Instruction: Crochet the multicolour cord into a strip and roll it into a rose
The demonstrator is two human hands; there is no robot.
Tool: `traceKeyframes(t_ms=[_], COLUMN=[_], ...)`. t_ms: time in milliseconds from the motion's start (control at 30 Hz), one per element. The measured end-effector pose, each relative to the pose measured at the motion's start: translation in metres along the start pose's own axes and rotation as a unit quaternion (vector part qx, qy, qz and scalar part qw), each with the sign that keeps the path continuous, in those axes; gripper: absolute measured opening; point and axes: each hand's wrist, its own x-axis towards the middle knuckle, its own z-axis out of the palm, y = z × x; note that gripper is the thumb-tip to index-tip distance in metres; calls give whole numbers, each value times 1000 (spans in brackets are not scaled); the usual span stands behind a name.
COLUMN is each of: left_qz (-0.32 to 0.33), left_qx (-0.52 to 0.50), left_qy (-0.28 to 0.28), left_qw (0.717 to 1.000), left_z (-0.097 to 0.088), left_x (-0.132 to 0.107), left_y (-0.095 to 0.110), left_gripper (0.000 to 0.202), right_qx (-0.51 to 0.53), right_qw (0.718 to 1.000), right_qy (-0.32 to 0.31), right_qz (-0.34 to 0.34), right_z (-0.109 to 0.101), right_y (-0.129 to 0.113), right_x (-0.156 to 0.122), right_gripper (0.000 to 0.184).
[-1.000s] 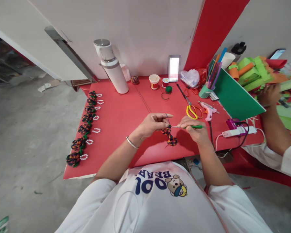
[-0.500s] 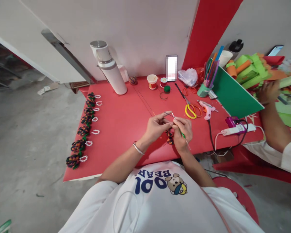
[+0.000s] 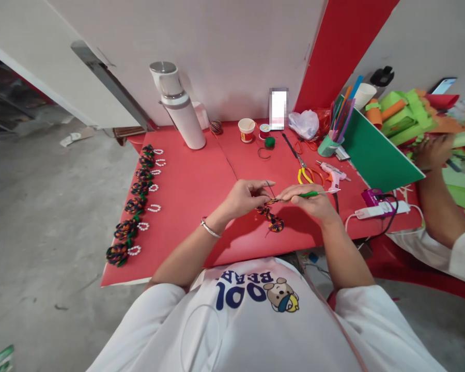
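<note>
My left hand [image 3: 245, 199] pinches the upper end of a dark multicoloured crochet piece [image 3: 274, 221], with yarn running over its raised forefinger. The piece curls down below the fingers over the red table. In my right hand [image 3: 310, 200] is a crochet hook [image 3: 309, 194] with a green grip, lying nearly level, its tip at the work beside the left fingertips. A dark strand [image 3: 229, 161] leads from the left hand back to a ball of multicoloured yarn [image 3: 216, 127] near the wall.
Several crocheted pieces [image 3: 135, 205] with white bead loops line the left edge. A white thermos [image 3: 183, 116], paper cup [image 3: 246, 131], green yarn ball [image 3: 269, 142], scissors [image 3: 304, 174], pink glue gun [image 3: 334, 177] and power strip [image 3: 380, 208] stand or lie around. Another person's hand [image 3: 434, 151] works at right.
My right hand has moved right and turned the hook from steeply slanted to nearly level. More of the crochet piece shows below the fingers. The view has shifted slightly.
</note>
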Motion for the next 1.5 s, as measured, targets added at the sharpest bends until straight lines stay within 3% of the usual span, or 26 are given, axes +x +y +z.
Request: traceKeyframes(t_ms=[167, 267, 433, 533, 633, 767, 867, 967, 1033, 1100, 1167, 1267, 1367, 1500], left_qz=[19, 3, -72, -115, -146, -130, -93, -78, -69, -54, -42, -43, -36, -8], left_qx=[67, 9, -161, -237, -255, -189, -138, -131, -147, -167, -180, -189, -196, -185], left_qy=[95, 128, 77, 31, -22, -30, -27, -57, -62, -46, -18, 19, 45, 63], left_qw=[993, 992, 981, 964, 956, 973, 986, 987, 985, 983, 983, 981, 979, 981], left_z=[4, 5, 6, 4, -3, -15, -18, -15, -11, -5, 2, 10, 12, 11], left_x=[5, 8, 10, 9, 9, 10, 10, 9, 10, 10, 11, 9, 7, 7], left_y=[-2, -3, -6, -9, -10, -9, -7, -3, -2, -3, -7, -12, -14, -14], left_gripper=[47, 52, 63, 62, 61, 55, 47, 43, 42, 45, 50, 53, 52, 51], right_qx=[-160, -260, -356, -371, -349, -276, -204, -91, -6, 43, 19, -59, -90, -67], right_qw=[985, 955, 890, 863, 883, 938, 970, 995, 999, 991, 975, 946, 942, 947], right_qy=[19, 45, 159, 227, 201, 75, 24, 10, 41, 123, 219, 314, 319, 310], right_qz=[-62, -135, -237, -256, -241, -197, -133, -45, -11, -17, -35, -57, -46, -40], right_z=[5, 19, 48, 58, 54, 33, 18, 12, 17, 31, 51, 77, 88, 84], right_y=[-11, -3, 20, 29, 25, 3, -13, -12, -1, 14, 27, 36, 36, 34], right_x=[1, -3, -14, -18, -17, -9, -4, -2, -2, -4, -8, -17, -24, -26], right_gripper=[13, 20, 35, 35, 20, 20, 14, 15, 25, 35, 36, 21, 19, 21])
